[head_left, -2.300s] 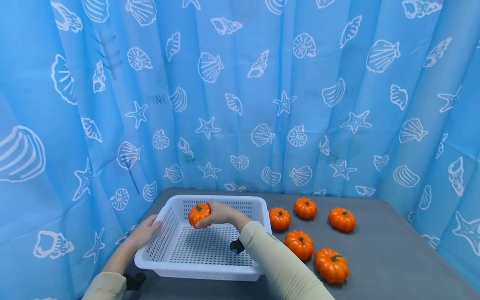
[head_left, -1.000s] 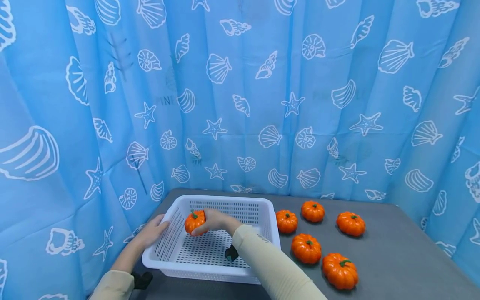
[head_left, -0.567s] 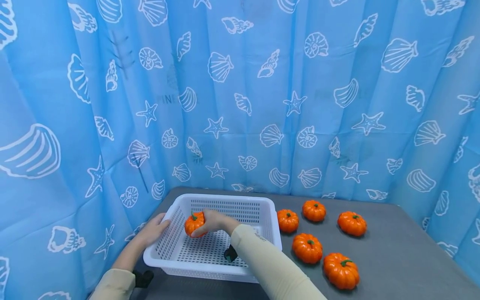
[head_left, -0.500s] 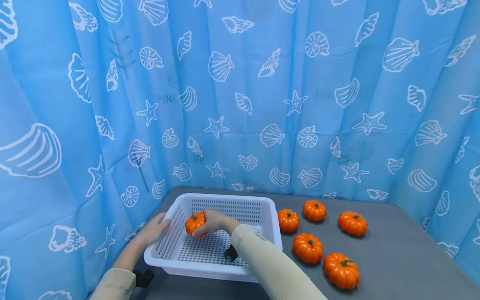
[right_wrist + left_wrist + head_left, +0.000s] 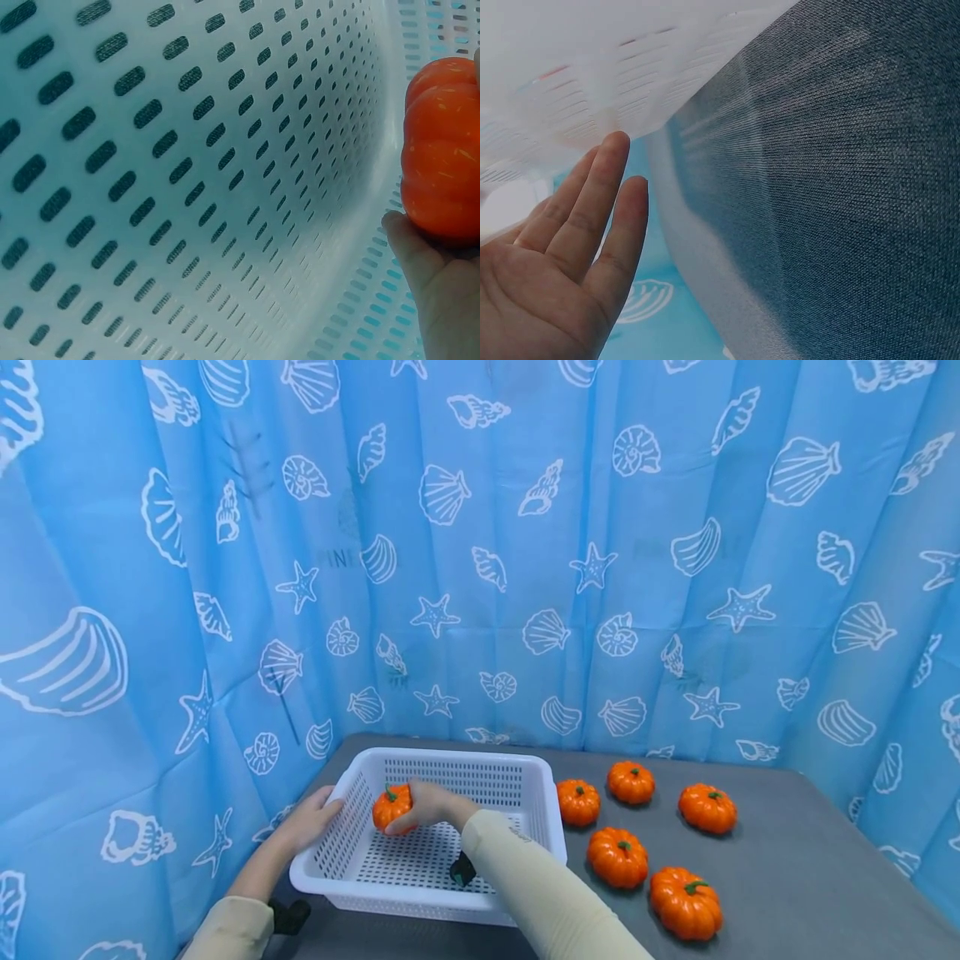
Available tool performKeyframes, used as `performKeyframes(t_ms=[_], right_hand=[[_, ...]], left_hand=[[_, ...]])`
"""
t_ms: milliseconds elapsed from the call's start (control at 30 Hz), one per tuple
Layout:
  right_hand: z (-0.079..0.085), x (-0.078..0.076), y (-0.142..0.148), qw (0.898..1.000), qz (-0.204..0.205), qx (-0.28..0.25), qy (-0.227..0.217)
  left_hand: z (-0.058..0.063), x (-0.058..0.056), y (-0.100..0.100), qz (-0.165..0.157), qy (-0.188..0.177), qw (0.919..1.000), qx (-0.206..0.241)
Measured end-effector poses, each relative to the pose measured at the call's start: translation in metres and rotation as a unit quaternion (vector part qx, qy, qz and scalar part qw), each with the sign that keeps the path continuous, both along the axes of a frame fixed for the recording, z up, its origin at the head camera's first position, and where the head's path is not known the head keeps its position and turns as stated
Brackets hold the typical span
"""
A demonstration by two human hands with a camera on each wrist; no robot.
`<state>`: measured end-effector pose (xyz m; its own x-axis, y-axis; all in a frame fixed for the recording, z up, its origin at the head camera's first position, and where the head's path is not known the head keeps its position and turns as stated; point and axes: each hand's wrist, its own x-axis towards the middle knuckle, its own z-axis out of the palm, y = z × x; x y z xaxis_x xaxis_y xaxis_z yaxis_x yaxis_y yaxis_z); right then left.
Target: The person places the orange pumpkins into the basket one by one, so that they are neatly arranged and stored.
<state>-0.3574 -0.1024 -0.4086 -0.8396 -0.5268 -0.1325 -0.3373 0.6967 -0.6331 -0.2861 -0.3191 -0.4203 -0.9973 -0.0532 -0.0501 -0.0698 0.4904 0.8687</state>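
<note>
A small orange pumpkin (image 5: 392, 810) with a green stem is inside the white perforated basket (image 5: 420, 903), toward its left side. My right hand (image 5: 429, 803) reaches over the basket and grips the pumpkin from the right. In the right wrist view, the thumb lies along the pumpkin's (image 5: 442, 154) side, close above the basket floor (image 5: 187, 172); whether the pumpkin touches the floor I cannot tell. At the basket's left rim rests my left hand (image 5: 306, 820), thumb at the edge. The left wrist view shows that hand's fingers (image 5: 604, 176) extended along the outer wall (image 5: 592, 82).
Several more pumpkins stand on the grey table (image 5: 780, 860) right of the basket, the closest (image 5: 577, 802) beside its right wall and another (image 5: 686, 903) near the front. A blue curtain (image 5: 480, 568) with white shell prints hangs behind and at the left.
Since the oldest frame, my right hand has lowered the pumpkin within the basket and brought it slightly left. The head view has shifted a little. Over the last half second hardly anything moves.
</note>
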Motion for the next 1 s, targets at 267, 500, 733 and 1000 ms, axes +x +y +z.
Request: performKeyframes(t_ms=[267, 500, 733, 1000], right_hand=[[-0.003, -0.003, -0.003, 1.0, -0.008, 0.007, -0.001], [-0.009, -0.005, -0.007, 1.0, -0.009, 0.0, -0.004], [-0.013, -0.006, -0.007, 1.0, -0.008, 0.0, -0.002], [-0.015, -0.008, -0.01, 1.0, -0.021, 0.012, 0.0]], left_hand=[[0.001, -0.001, -0.001, 0.0, 0.0, 1.0, -0.005], [0.001, 0.001, -0.003, 0.005, -0.01, 0.9999, -0.005], [-0.001, 0.001, 0.0, 0.009, -0.008, 0.9999, 0.0], [0.0, 0.001, 0.002, 0.003, -0.007, 1.0, -0.002]])
